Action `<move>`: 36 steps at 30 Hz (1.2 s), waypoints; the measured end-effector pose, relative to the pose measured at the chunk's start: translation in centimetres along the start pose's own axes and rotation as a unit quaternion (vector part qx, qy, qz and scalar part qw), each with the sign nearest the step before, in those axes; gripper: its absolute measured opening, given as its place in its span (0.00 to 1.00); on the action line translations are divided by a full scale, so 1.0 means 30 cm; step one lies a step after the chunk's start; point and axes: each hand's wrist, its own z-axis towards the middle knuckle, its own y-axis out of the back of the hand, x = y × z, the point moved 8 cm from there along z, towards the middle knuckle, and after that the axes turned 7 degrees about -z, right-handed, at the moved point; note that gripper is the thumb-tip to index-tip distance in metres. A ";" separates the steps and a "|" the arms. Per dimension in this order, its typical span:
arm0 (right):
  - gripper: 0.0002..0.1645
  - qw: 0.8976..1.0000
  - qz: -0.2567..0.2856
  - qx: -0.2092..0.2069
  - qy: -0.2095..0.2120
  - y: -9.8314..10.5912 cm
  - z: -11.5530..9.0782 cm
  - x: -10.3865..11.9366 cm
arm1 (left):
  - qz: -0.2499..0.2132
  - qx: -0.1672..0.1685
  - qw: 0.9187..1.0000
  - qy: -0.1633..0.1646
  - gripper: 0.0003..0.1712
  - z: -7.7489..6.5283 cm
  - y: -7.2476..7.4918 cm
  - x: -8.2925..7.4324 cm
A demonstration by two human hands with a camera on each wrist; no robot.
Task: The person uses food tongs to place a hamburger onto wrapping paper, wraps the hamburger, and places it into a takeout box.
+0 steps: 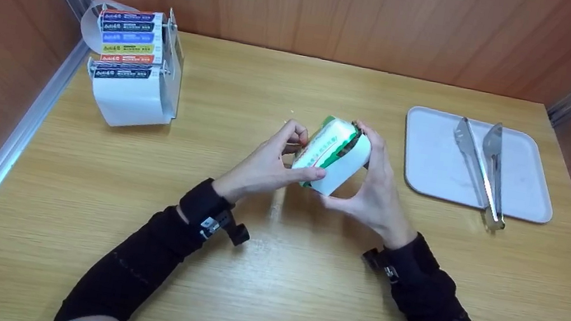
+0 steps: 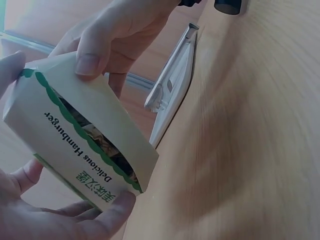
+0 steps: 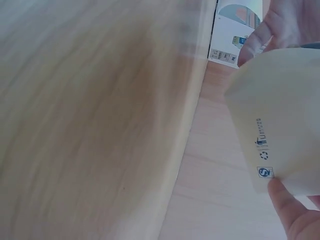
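A white and green hamburger box (image 1: 345, 161) is held tilted above the table between both hands. My left hand (image 1: 274, 161) pinches its left side, with the thumb over the near edge and the other fingers curled. From the right, my right hand (image 1: 374, 191) grips the box, thumb at the near end and fingers at the far end. In the left wrist view the hamburger box (image 2: 60, 150) shows the words "Delicious Hamburger". A gap along its edge reveals something dark and brownish inside. Its plain side, with small printed marks, faces the right wrist view.
At the back left of the wooden table (image 1: 254, 292) stands a white holder (image 1: 130, 100) with several coloured label strips. A white tray (image 1: 433, 154) lies to the right, with metal tongs (image 1: 480, 161) across it, their joined end past its near edge. Wood panels enclose the table.
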 end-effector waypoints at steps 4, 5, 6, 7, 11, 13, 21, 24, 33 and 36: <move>0.79 1.000 0.005 0.019 -0.011 -0.005 -0.001 -0.002 | -0.011 -0.011 1.000 0.000 0.36 0.001 0.004 0.007; 0.79 1.000 0.006 0.024 -0.014 -0.007 -0.001 -0.003 | -0.015 -0.012 1.000 0.003 0.36 0.001 0.004 0.010; 0.79 0.999 0.007 0.029 -0.017 -0.009 0.000 -0.004 | -0.017 -0.014 1.000 0.006 0.36 0.000 0.005 0.012; 0.79 0.999 0.008 0.035 -0.020 -0.012 0.000 -0.004 | -0.018 -0.016 1.000 0.009 0.36 -0.001 0.005 0.015; 0.79 0.999 0.001 0.045 -0.025 -0.017 0.001 -0.005 | -0.044 -0.023 0.999 0.020 0.34 -0.004 0.007 0.022; 0.79 0.999 -0.007 0.046 -0.028 -0.018 0.001 -0.005 | -0.053 -0.026 0.998 0.022 0.33 -0.005 0.007 0.022; 0.80 0.998 -0.019 0.049 -0.043 -0.022 0.005 -0.001 | -0.030 -0.027 0.999 0.012 0.33 -0.009 0.000 0.019; 0.79 0.998 -0.019 0.048 -0.043 -0.024 0.007 0.006 | -0.009 -0.031 0.999 -0.003 0.33 -0.011 -0.002 0.013; 0.79 0.997 -0.029 0.062 -0.028 -0.025 0.003 0.030 | 0.027 -0.041 0.999 -0.003 0.31 -0.007 -0.006 0.014; 0.79 0.997 -0.032 0.062 -0.026 -0.021 0.000 0.035 | 0.029 -0.041 0.999 0.006 0.29 -0.004 -0.010 0.014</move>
